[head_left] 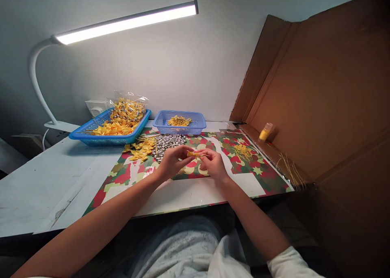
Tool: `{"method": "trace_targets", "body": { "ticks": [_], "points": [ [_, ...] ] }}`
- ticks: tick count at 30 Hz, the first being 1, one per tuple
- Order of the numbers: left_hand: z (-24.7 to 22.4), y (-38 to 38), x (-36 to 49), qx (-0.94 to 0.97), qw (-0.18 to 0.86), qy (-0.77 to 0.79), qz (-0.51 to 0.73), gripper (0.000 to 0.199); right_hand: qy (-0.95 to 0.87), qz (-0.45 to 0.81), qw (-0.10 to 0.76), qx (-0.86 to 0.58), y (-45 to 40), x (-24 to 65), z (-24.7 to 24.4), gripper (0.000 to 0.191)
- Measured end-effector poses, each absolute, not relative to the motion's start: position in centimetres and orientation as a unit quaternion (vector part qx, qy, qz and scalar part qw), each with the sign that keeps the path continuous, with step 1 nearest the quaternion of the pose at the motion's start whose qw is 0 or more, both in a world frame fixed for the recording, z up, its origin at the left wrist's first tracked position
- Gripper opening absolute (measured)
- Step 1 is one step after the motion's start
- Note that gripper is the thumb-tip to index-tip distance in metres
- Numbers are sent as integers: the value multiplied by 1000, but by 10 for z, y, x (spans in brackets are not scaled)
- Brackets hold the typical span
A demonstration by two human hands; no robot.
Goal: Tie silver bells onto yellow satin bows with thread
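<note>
Clock centred on the hands, 12 toward the wall, OK? Right in the middle, got a small yellow piece (191,154) pinched between the fingertips of the left hand (175,161) and the right hand (215,164), up above the patterned mat (122,174). Thumb and forefinger closed on it on the left, thumb and fingers closed on its thin end on the right. Can't tell how hard either is squeezing, or how the tucked-in fingers are bent.

At 10 to 11, just beside the left hand, a heap of silvery round pieces (170,142). Next to that, toward 9 to 10, a loose pile of yellow bows (140,149). Further out at 10, a big blue basket (122,140) full of more yellow stuff, with clear plastic on top. Near 12, leaning to 11, a smaller blue basket (179,129) with a little yellow heap inside.

Around 3, a tangle of yellow strands (243,151) on the mat. Out at 2, by the cardboard (329,87), a small yellow-filled container (265,132). Toward 3 to 4, some thin stems (291,172) on the cardboard edge. Way up at 11, a lit lamp (128,23).
</note>
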State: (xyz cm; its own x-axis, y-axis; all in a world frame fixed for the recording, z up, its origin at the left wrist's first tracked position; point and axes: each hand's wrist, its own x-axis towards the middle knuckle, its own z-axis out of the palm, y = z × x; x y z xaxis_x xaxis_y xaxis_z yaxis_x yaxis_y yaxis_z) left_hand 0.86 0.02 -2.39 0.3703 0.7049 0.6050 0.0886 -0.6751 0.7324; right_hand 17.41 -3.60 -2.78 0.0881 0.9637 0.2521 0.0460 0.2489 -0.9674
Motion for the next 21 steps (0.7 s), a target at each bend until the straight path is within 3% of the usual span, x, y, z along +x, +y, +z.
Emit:
{"method": "trace_targets", "body": {
  "ticks": [5,16,21],
  "points": [
    [-26,0,10,754,338,265,498,25,-525,419,563,-481,-36,173,-29,29],
    [-24,-4,11,759,283,265,523,24,-621,217,595,-462,-42,167,-30,19],
    [-24,-4,12,736,326,283,521,28,-644,135,595,-462,-46,166,-26,17]
  ]
}}
